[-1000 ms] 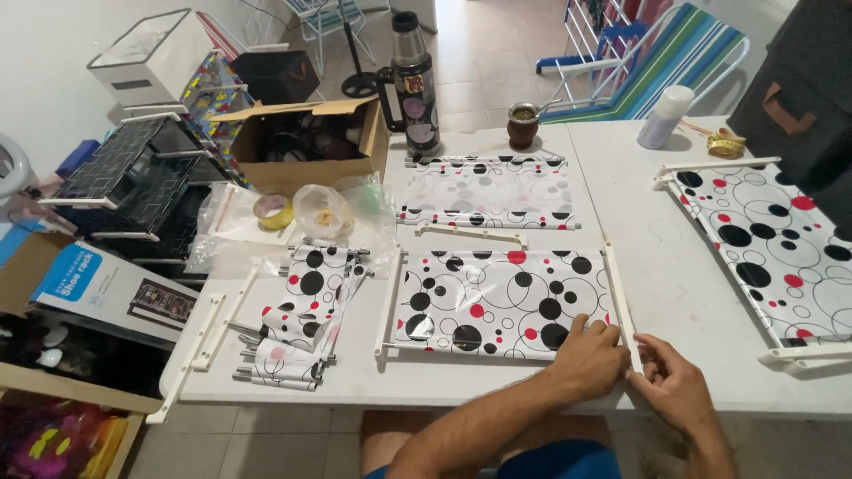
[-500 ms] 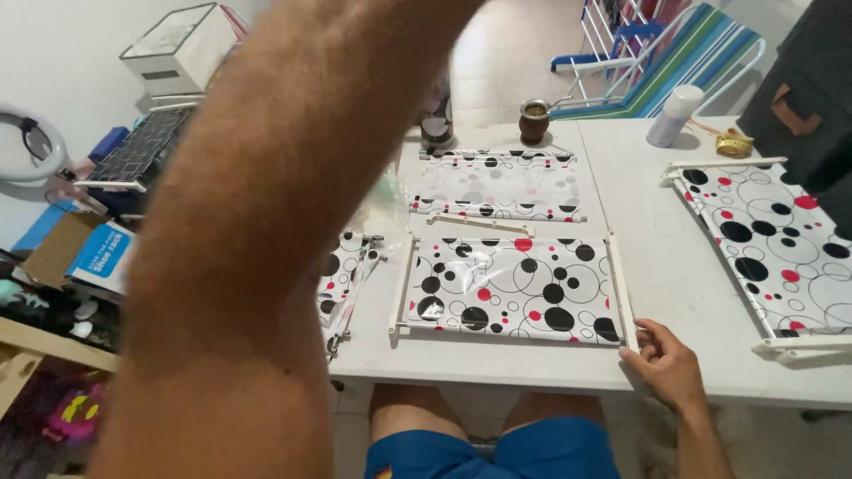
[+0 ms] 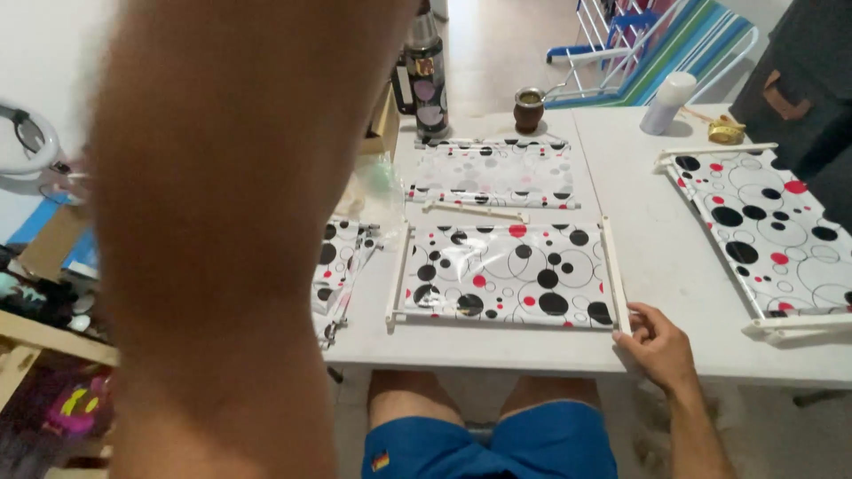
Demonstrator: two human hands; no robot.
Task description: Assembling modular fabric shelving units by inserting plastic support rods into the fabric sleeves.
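Observation:
A plastic sheet with black, red and white circles (image 3: 506,275) lies flat on the white table (image 3: 661,239), with a white rail (image 3: 612,266) along its right side and another white rail (image 3: 398,275) along its left. My right hand (image 3: 658,344) rests at the table's front edge, its fingers pinching the near end of the right rail. My left forearm (image 3: 231,222) is raised close to the camera and blocks the left half of the view. The left hand itself is out of frame.
A second patterned sheet (image 3: 493,173) and a loose white rail (image 3: 475,209) lie further back. A third railed sheet (image 3: 772,231) lies at the right. Folded sheets (image 3: 342,262), a thermos (image 3: 429,80), a gourd cup (image 3: 529,109), a white bottle (image 3: 667,102) and a striped folding chair (image 3: 674,44) are around.
My left hand left the right rail and rose toward the camera; its forearm now covers the left of the view. My right hand stays at the rail's near end.

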